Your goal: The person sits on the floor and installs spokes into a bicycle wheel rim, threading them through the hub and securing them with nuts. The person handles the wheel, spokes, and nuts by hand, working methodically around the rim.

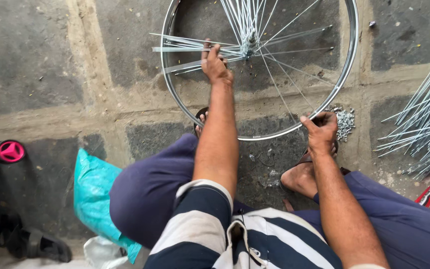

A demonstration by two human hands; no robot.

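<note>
A shiny metal bicycle wheel rim [180,104] lies flat on the stone floor in front of me. Thin steel spokes [195,47] fan out from its hub [249,42]. My left hand [216,65] reaches into the rim and pinches a bunch of loose spokes just left of the hub. My right hand [320,130] grips the rim's near right edge, fingers curled over it. My knees in dark blue trousers sit on either side, and my sandalled feet rest under the rim.
A small heap of metal spoke nipples [345,121] lies just right of the rim. Another spoked bundle [424,119] fans out at the far right. A teal plastic bag [93,194] and a tyre with a pink hub [10,151] sit left.
</note>
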